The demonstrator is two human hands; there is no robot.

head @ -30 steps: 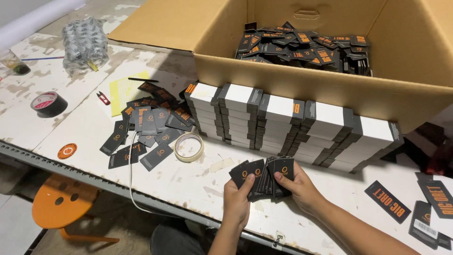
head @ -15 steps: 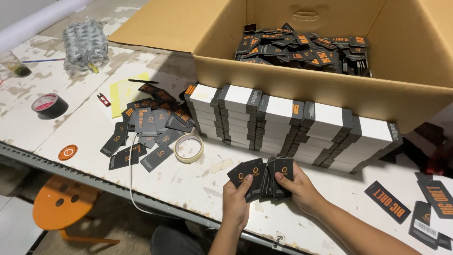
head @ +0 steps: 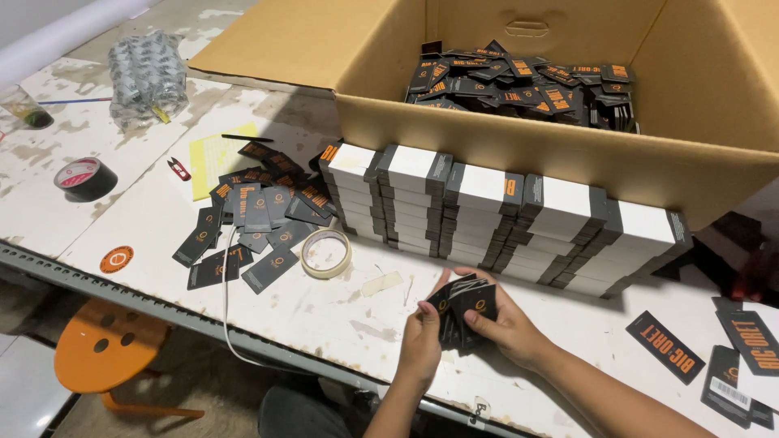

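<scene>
Squared-up stack of black tags (head: 465,312)

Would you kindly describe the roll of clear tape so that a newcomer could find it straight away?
Start at the big cardboard box and the row of banded white stacks before it. Left of that row's near end, beside the loose pile of dark tags, the clear tape roll lies flat on the white table. It is a pale, see-through ring, unlike the black tape roll far left.

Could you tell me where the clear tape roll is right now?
In the head view, the clear tape roll lies flat on the white table, between the loose black tags and the banded stacks.
</scene>
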